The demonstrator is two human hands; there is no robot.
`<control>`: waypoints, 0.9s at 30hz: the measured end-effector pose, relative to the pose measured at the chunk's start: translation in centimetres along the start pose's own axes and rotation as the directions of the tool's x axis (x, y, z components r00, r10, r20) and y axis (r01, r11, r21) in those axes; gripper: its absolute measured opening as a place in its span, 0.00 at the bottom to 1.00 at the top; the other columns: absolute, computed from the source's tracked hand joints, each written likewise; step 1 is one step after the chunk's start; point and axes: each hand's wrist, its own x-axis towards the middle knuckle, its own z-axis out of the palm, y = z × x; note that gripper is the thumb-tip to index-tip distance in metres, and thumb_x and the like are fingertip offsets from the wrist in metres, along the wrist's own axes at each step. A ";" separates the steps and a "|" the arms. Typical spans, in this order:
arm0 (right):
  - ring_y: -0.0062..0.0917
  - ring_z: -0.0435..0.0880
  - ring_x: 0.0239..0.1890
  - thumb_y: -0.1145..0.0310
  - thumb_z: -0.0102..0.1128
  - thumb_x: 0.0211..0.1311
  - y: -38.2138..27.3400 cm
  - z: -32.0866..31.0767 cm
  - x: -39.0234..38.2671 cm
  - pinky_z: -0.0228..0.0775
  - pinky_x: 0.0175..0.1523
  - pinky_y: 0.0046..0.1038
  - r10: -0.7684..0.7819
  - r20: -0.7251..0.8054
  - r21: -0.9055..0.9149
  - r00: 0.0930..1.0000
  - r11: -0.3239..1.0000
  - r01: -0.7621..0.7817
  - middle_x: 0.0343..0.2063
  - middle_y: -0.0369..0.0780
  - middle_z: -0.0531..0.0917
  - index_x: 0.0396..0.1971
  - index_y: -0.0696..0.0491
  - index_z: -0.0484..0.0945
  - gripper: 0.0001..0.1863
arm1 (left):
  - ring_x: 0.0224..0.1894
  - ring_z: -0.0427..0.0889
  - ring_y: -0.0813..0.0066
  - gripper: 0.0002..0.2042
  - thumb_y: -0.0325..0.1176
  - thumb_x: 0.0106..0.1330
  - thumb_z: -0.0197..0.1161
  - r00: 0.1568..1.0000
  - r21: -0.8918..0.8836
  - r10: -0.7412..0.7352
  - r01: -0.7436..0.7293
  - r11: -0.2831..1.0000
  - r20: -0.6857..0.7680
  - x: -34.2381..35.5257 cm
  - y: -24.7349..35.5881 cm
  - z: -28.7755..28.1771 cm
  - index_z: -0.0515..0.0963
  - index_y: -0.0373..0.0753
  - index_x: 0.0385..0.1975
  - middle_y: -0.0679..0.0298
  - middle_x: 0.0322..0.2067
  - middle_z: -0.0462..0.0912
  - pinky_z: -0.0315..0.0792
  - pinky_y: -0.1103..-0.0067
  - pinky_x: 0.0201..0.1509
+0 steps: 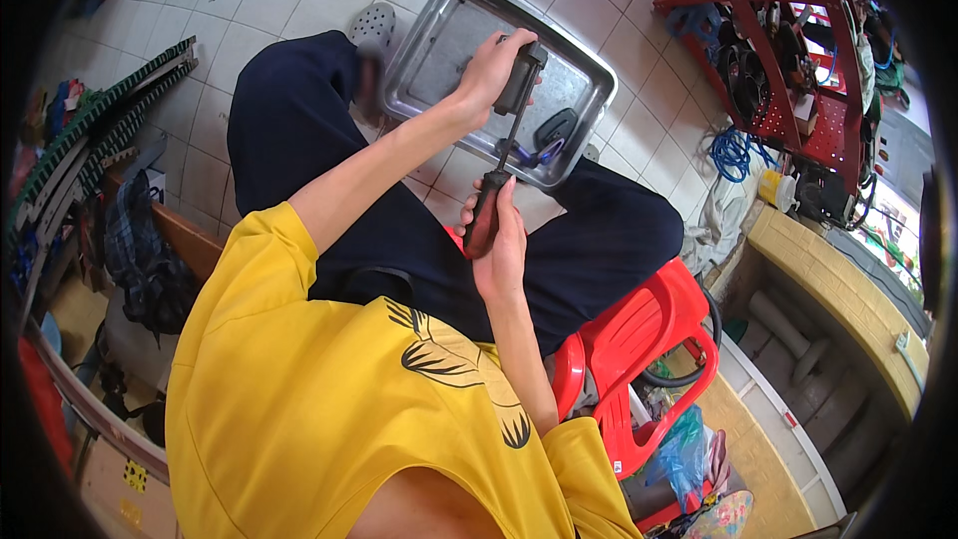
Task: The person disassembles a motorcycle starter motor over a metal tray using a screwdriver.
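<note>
My left hand (486,75) grips a dark, blocky part (516,85) above the metal tray (411,105), fingers wrapped over its far end. I cannot make out what kind of part it is. In my right hand (505,240) is a screwdriver (483,217) with a red and black handle. Its long shaft points away from me and runs along the part's right side; where the tip ends is hard to tell. Inside the tray, below the part, lie a black oval piece (556,129) and a shiny blue-purple piece (545,153).
The tray sits on a tiled floor (289,0) between my legs. A red perforated tool cart (709,60) stands at the far right, near a coiled blue hose (733,153). A red plastic chair (649,324) is at my right. Green-edged metal strips (120,115) lean at the left.
</note>
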 end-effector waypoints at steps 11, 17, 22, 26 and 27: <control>0.17 0.65 0.26 0.46 0.39 0.81 -1.0 0.2 0.0 0.61 0.35 0.23 0.125 0.062 0.187 0.990 0.973 -0.134 0.26 0.31 0.68 0.44 0.52 0.72 0.23 | 0.29 0.82 0.76 0.18 0.48 0.66 0.62 1.000 -0.021 0.005 -0.006 1.000 -0.015 0.2 -0.1 -0.1 0.69 0.40 0.40 0.62 0.29 0.79 0.81 0.73 0.29; 0.14 0.62 0.22 0.48 0.38 0.82 -1.0 -1.4 0.6 0.57 0.31 0.21 0.127 0.392 0.540 0.911 0.770 -0.340 0.20 0.29 0.64 0.42 0.52 0.71 0.22 | 0.29 0.82 0.75 0.20 0.49 0.66 0.62 0.999 -0.058 -0.042 0.044 0.997 0.024 1.5 -0.1 -1.1 0.68 0.39 0.43 0.61 0.31 0.78 0.82 0.71 0.28; 0.18 0.62 0.21 0.45 0.35 0.82 -1.6 -2.1 0.4 0.57 0.33 0.23 0.097 0.343 0.464 0.934 0.847 -0.259 0.18 0.30 0.63 0.41 0.52 0.73 0.25 | 0.29 0.83 0.70 0.23 0.49 0.65 0.65 0.999 -0.089 -0.041 0.041 0.995 -0.004 1.7 0.4 -1.4 0.67 0.38 0.47 0.58 0.34 0.78 0.81 0.72 0.28; 0.19 0.64 0.22 0.46 0.35 0.82 -2.4 -3.3 0.0 0.59 0.33 0.24 -0.014 0.103 0.044 0.995 0.999 0.009 0.19 0.33 0.67 0.42 0.55 0.73 0.26 | 0.26 0.84 0.69 0.25 0.44 0.61 0.71 0.993 0.056 0.068 -0.063 0.996 -0.094 2.0 0.2 -1.2 0.69 0.37 0.49 0.56 0.33 0.82 0.80 0.75 0.28; 0.19 0.65 0.22 0.47 0.35 0.82 -2.7 -3.7 -0.2 0.59 0.33 0.24 -0.040 0.072 0.000 0.997 0.999 0.040 0.19 0.33 0.68 0.42 0.55 0.72 0.26 | 0.27 0.84 0.70 0.26 0.41 0.60 0.73 0.990 0.121 0.104 -0.091 0.988 -0.099 2.1 -0.1 -1.3 0.69 0.37 0.51 0.57 0.34 0.82 0.80 0.75 0.29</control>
